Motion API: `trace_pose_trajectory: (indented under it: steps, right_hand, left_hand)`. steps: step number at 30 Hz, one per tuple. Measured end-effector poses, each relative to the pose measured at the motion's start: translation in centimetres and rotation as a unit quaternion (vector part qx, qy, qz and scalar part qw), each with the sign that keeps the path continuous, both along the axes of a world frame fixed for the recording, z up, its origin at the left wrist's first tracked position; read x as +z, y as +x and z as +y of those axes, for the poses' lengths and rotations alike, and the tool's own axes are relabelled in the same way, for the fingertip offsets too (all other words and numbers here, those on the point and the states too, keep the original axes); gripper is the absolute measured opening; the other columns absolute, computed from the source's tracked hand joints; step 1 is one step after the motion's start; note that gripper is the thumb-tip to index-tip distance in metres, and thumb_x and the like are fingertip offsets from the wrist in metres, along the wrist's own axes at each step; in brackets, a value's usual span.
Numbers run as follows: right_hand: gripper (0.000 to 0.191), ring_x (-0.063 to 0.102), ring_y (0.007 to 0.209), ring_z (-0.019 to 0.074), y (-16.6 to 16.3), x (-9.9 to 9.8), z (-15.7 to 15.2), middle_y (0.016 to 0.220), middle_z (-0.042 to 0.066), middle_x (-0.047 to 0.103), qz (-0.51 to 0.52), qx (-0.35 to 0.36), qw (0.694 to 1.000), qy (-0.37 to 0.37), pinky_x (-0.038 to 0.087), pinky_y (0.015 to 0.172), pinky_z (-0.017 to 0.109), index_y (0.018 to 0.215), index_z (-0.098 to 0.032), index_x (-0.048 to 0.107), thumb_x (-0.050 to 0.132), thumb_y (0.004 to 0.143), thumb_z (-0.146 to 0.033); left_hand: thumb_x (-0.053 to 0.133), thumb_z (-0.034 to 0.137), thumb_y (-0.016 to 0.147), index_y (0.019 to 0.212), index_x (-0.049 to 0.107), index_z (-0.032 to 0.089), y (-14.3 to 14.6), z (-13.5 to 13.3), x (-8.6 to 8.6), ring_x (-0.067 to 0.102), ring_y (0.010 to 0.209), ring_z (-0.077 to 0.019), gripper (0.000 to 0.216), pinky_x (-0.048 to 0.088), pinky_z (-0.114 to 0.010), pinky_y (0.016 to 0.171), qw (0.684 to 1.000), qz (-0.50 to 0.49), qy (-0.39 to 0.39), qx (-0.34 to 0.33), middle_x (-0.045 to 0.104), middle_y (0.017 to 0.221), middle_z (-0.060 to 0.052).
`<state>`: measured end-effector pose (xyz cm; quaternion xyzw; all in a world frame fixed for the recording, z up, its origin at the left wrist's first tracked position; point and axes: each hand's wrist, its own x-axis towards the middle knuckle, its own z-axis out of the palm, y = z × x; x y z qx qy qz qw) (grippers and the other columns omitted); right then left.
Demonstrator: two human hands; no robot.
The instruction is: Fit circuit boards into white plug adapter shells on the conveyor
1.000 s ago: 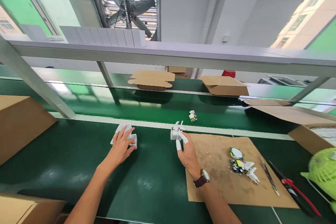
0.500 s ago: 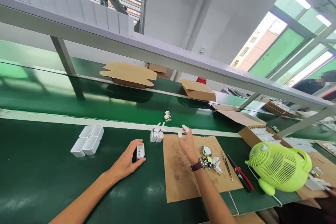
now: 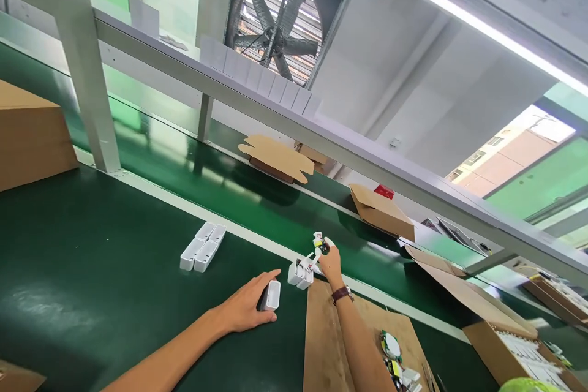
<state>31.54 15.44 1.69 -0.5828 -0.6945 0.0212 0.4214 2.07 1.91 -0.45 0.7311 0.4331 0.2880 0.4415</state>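
Note:
My left hand (image 3: pixel 245 305) curls around a small white plastic charger housing (image 3: pixel 272 295), its thumb at the near end and a finger at the far end; the housing stands on the green table with its open side up. White finger covers show on my right hand (image 3: pixel 331 262), which reaches over the pale strip and pinches a small circuit board (image 3: pixel 319 246) with yellow and white parts. Just left of that hand stand two white housings (image 3: pixel 296 275) with white pieces sticking out. Several more white housings (image 3: pixel 202 249) sit grouped further left.
Brown cardboard (image 3: pixel 321 337) lies under my right forearm, with circuit boards (image 3: pixel 390 346) on it. A carton of white parts (image 3: pixel 523 349) stands at right, the green fan (image 3: pixel 526 385) at the bottom edge. A metal rail (image 3: pixel 275 113) crosses above the belt (image 3: pixel 257 214).
My right hand has moved from above the cardboard forward to the circuit board on the belt and taken hold of it. My left hand stays around its housing. The view has turned left.

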Motion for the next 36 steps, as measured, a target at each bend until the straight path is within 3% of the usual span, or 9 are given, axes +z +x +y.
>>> trace_pose_trajectory:
  steps: [3,8,11,14,18,22,27,33,36]
  right_hand:
    - [0.035,0.075,0.071,0.0284,2.8,0.7,-3.7,0.082,0.011,0.077,0.026,-0.020,0.999,-0.005,0.063,0.060,0.041,0.100,-0.019,0.070,0.060,0.078,-0.045]
    - [0.046,0.077,0.074,0.0300,6.6,0.4,-13.3,0.087,0.014,0.079,0.060,-0.057,0.994,-0.068,0.065,0.064,0.046,0.105,-0.018,0.071,0.063,0.082,-0.056]
    - [0.051,0.077,0.076,0.0287,6.0,0.7,-18.4,0.095,0.015,0.080,0.087,-0.063,0.986,-0.125,0.066,0.069,0.045,0.115,-0.017,0.071,0.067,0.084,-0.058]
    - [0.052,0.076,0.079,0.0262,4.2,2.3,-21.4,0.106,0.015,0.078,0.104,-0.021,0.975,-0.195,0.065,0.075,0.045,0.127,-0.018,0.067,0.063,0.091,-0.056]
    - [0.047,0.070,0.113,0.0302,3.3,4.8,-22.4,0.126,0.012,0.071,-0.026,0.028,0.979,-0.200,0.056,0.102,0.053,0.133,-0.024,0.064,0.063,0.094,-0.049]
    - [0.062,0.053,0.138,0.0324,4.3,4.4,-21.7,0.148,0.012,0.057,-0.148,0.124,0.952,-0.238,0.044,0.116,0.057,0.147,-0.026,0.050,0.067,0.088,-0.032]
    - [0.063,0.058,0.132,0.0297,5.1,2.9,-20.7,0.138,0.013,0.061,-0.156,0.117,0.944,-0.266,0.046,0.114,0.057,0.149,-0.024,0.046,0.051,0.087,-0.016]
    - [0.068,0.050,0.140,0.0287,4.8,4.0,-22.2,0.150,0.010,0.049,-0.146,0.144,0.939,-0.275,0.042,0.118,0.052,0.153,-0.030,0.038,0.061,0.089,-0.024]
    - [0.063,0.052,0.138,0.0303,4.8,4.5,-23.1,0.148,0.012,0.052,-0.159,0.118,0.930,-0.310,0.044,0.116,0.054,0.153,-0.029,0.038,0.059,0.095,-0.029]
  left_hand:
    - [0.075,0.037,0.079,0.157,0.038,0.031,0.0,-0.1,0.0,0.059,0.130,-0.0334,0.087,0.051,-0.044,0.105,1.000,0.003,0.005,-0.004,0.056,0.149,-0.011]
    - [0.074,0.037,0.081,0.154,0.043,0.031,0.2,-0.1,0.1,0.062,0.124,-0.0308,0.080,0.051,-0.041,0.105,0.999,0.027,0.039,0.002,0.060,0.144,-0.008]
    - [0.072,0.039,0.084,0.154,0.043,0.031,0.4,-0.1,0.2,0.061,0.126,-0.0300,0.077,0.050,-0.038,0.106,0.998,0.057,0.041,0.006,0.059,0.146,-0.007]
    - [0.070,0.041,0.086,0.156,0.040,0.032,0.5,-0.2,0.2,0.060,0.127,-0.0297,0.076,0.050,-0.036,0.103,0.996,0.079,0.036,0.001,0.055,0.150,-0.006]
    - [0.067,0.041,0.089,0.157,0.036,0.030,0.2,-0.7,0.2,0.057,0.131,-0.0290,0.075,0.049,-0.037,0.105,0.995,0.087,0.038,-0.003,0.053,0.151,-0.007]
    - [0.066,0.041,0.089,0.156,0.037,0.030,-0.1,-1.2,0.3,0.056,0.133,-0.0276,0.074,0.048,-0.035,0.107,0.996,0.078,0.045,0.005,0.054,0.151,-0.006]
    - [0.067,0.041,0.088,0.155,0.039,0.029,-0.4,-1.3,0.5,0.058,0.131,-0.0272,0.074,0.049,-0.034,0.106,0.997,0.072,0.035,0.009,0.055,0.149,-0.006]
    - [0.066,0.045,0.089,0.156,0.037,0.029,-0.6,-1.2,0.5,0.057,0.132,-0.0313,0.074,0.050,-0.041,0.105,0.997,0.063,0.039,-0.007,0.055,0.149,-0.008]
    - [0.066,0.045,0.090,0.155,0.037,0.030,-0.6,-1.2,0.4,0.058,0.130,-0.0316,0.073,0.052,-0.041,0.103,0.997,0.064,0.043,-0.009,0.056,0.148,-0.008]
